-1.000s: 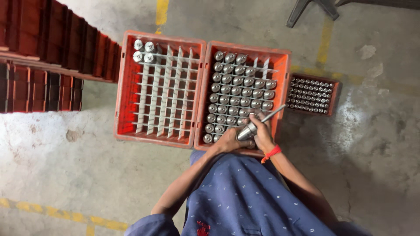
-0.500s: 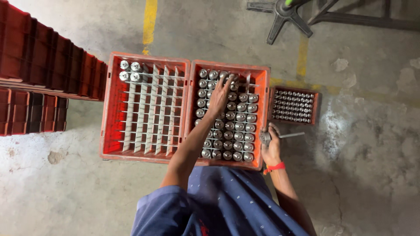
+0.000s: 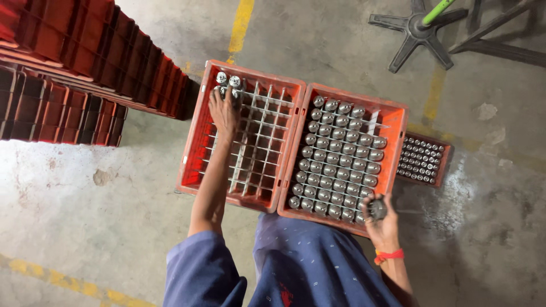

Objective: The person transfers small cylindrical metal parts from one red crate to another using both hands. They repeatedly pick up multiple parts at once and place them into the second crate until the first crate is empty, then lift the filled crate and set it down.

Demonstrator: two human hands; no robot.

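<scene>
The left hand point(image 3: 223, 111) reached into the upper left corner of the mostly vacant left crate point(image 3: 196, 142), fingers curled over a metal cylinder point(image 3: 218, 91) there. The right hand point(image 3: 380, 219) gripped a dark round part point(image 3: 377, 209) at the lower right edge of the full crate point(image 3: 398, 122). Bare concrete floor point(image 3: 102, 227) lay open at left.

Left hand point(image 3: 223, 111) fingers hidden among crate point(image 3: 200, 122) cells, stacked crates point(image 3: 68, 51) cut off at left edge
</scene>
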